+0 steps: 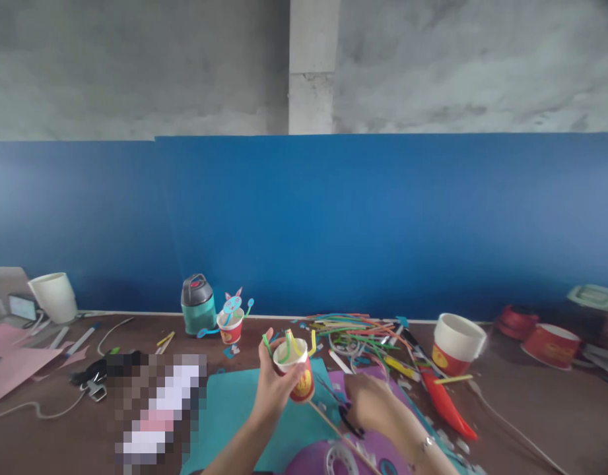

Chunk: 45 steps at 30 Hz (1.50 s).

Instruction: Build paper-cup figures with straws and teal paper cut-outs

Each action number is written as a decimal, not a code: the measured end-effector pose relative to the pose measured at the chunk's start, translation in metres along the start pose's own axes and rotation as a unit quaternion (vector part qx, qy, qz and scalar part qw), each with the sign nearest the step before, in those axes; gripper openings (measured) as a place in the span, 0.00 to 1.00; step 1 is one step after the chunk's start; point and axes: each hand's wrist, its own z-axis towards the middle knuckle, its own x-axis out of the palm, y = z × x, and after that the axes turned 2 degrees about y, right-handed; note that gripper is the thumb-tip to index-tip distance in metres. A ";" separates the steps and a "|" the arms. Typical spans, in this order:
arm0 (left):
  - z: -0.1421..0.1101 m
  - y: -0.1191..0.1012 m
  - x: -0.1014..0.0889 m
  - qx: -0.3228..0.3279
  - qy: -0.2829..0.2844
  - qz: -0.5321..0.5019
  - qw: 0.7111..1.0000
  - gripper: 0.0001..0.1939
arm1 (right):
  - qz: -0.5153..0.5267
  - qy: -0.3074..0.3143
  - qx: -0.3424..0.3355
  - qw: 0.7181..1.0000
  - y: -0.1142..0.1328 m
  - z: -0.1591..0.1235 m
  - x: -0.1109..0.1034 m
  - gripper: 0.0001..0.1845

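Note:
My left hand (274,382) is wrapped round a red and white paper cup (302,379). Bent green and yellow straws (296,344) stick out over the cup's rim. Just right of it, my right hand (370,399) is closed over the dark handles of a pair of scissors (337,394), whose blades point towards the cup; its fingertips are partly hidden. A thin wooden stick (340,435) slants down from beside the cup's base. Under both hands lie teal paper (229,402) and purple paper (304,458).
Behind stand a teal pot (199,307) and a cup with a cut-out animal face (232,305). Coloured pipe cleaners (358,326) lie heaped at the back. To the right are stacked paper cups (457,343) and a red pointed object (447,406). A white tape roll (340,458) lies in front.

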 end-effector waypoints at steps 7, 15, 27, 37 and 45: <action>-0.005 0.002 0.004 0.015 0.056 0.009 0.998 0.49 | 0.217 -0.007 0.003 0.976 -0.006 0.014 -0.002 0.14; -0.020 -0.006 0.011 0.000 0.163 0.017 0.986 0.50 | 0.510 -0.109 -0.111 0.846 0.021 0.021 -0.007 0.23; -0.031 -0.015 0.015 -0.046 0.254 0.036 0.965 0.47 | 0.373 -0.226 -0.143 0.888 0.034 0.008 -0.005 0.11; -0.022 -0.013 0.008 -0.063 0.159 0.060 0.983 0.28 | 0.369 -0.210 -0.173 0.889 0.031 0.011 -0.004 0.15; -0.009 -0.015 0.009 -0.035 0.167 0.079 0.982 0.22 | 0.416 -0.163 -0.181 0.876 0.027 0.017 -0.002 0.14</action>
